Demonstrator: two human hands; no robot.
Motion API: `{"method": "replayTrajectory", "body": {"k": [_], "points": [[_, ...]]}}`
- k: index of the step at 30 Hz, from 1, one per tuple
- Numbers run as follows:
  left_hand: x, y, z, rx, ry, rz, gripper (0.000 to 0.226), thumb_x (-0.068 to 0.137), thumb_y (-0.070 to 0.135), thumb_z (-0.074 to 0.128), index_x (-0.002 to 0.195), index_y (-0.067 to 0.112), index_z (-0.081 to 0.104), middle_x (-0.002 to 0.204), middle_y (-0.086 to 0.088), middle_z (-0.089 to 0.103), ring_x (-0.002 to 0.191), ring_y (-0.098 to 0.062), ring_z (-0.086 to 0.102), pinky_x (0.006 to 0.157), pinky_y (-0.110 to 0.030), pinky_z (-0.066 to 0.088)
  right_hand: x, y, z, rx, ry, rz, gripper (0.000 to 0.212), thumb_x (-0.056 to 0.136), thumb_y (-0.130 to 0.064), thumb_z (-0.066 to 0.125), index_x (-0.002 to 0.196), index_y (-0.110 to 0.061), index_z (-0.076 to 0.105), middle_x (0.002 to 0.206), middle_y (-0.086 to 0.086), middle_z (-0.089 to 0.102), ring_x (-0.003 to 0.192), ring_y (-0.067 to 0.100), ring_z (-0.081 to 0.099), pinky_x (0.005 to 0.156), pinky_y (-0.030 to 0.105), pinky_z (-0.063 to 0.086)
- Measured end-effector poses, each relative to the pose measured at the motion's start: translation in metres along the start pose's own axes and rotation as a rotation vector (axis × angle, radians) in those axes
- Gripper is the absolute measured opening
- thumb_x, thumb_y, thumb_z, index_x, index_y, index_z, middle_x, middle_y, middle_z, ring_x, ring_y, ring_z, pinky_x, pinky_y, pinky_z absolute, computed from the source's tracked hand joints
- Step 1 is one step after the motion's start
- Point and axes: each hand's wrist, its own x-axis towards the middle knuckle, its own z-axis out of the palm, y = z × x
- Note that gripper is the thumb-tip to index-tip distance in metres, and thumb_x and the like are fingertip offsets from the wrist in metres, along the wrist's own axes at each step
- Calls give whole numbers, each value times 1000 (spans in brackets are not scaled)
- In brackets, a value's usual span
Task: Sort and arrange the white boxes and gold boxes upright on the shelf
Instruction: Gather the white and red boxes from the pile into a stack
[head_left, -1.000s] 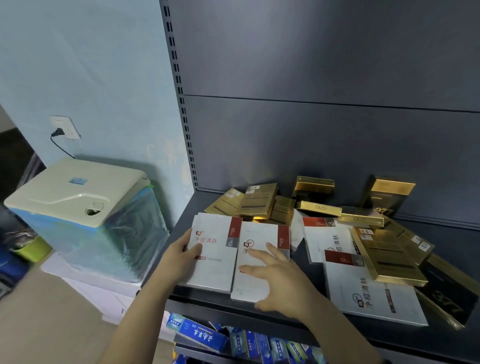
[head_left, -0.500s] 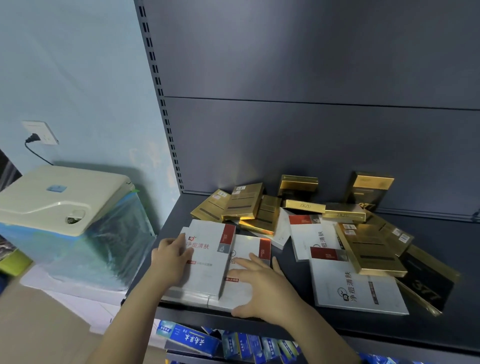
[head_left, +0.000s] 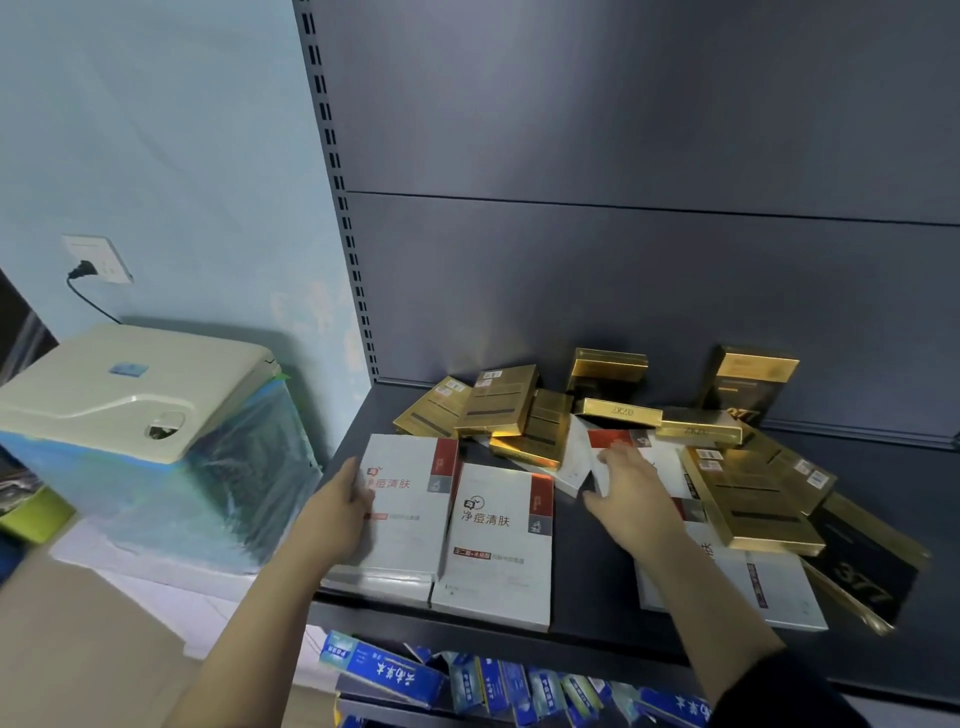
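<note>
Head view: on the dark grey metal shelf (head_left: 597, 597), two flat white cardboard boxes with red corner bands lie face-up at the front left. The left hand (head_left: 340, 512) rests on the left white box (head_left: 402, 512), its fingers (head_left: 363, 480) laid over the box's left edge, apparently pinching it; the grip's underside is hidden. The second white box (head_left: 493, 540) lies just beside it, touching. The right hand (head_left: 631, 501) reaches toward a third white box with a red top (head_left: 621, 441), fingers (head_left: 610, 457) spread apart and resting on it, not yet closed. A further white box (head_left: 779, 582) lies partly under a flat gold foil box (head_left: 753, 499). More gold boxes (head_left: 498, 400) are heaped behind, and one gold box (head_left: 748, 379) stands against the back panel.

The step seems to be gathering the white boxes. It would go best to slide the third box free of the overlapping gold ones before lifting, then square it against the pair so all can be stood up together.
</note>
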Motion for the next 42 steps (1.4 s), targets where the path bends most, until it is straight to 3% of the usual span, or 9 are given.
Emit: {"method": "replayTrajectory", "body": {"k": [6,9,14,17,24,27,32,35,42], "points": [[10,1,7,110,40,-9,11,96,10,42,103,9,51,116,-13,63,97,-28,54,84,-35,38,11,10,-1,-255,51,202,105,73,-62,68,151,-15,17,161,12,17,147,34,18,115,45,28],[13,5,17,134,333,-25,22,89,18,55,107,5,59,128,-18,52,122,-35,41,101,-39,25,13,5,-5,-285,43,200,97,75,-52,70,149,-15,22,158,15,21,144,37,23,111,45,37],[-3,42,29,-82,476,135,12,89,22,54,88,11,61,101,-7,57,97,-29,46,82,-35,30,9,-6,-19,-240,127,100,59,81,-32,66,133,-18,40,127,8,54,107,24,58,81,33,55],[-9,66,45,-277,312,283,16,91,21,50,76,21,54,81,1,62,80,-20,55,66,-25,36,7,-12,-33,-240,158,76,26,85,-29,59,109,-20,55,89,0,56,76,15,54,63,25,42],[-19,137,85,-865,-476,-37,28,99,40,41,114,21,54,93,-6,73,84,-21,66,69,-31,47,-10,-3,-46,-214,396,-436,41,87,-24,56,128,-25,58,103,-2,72,81,16,67,61,23,46],[-9,151,93,-927,-627,-138,43,95,55,39,102,20,63,85,-10,75,77,-21,70,71,-32,49,-9,8,-42,-48,342,-653,45,81,-24,62,125,-27,64,107,-5,74,95,13,69,78,28,56],[-7,145,104,-827,-456,-93,18,93,27,55,91,13,65,77,-7,75,66,-15,71,52,-20,45,-21,24,-43,692,-85,-255,52,86,-23,70,135,-32,53,123,-13,65,105,-12,59,92,15,47],[-16,132,110,-856,-448,-74,13,94,21,54,85,14,60,74,-8,74,53,-8,64,56,-24,42,-21,29,-42,872,63,-23,44,98,-37,48,141,-26,46,132,-9,54,104,-6,57,78,7,46],[-40,93,105,-1060,-541,-28,13,92,14,59,101,5,59,85,-13,75,64,-14,67,53,-18,48,-6,19,-25,1308,128,525,67,92,-63,36,150,-32,21,152,3,36,137,29,40,111,52,34]]}}
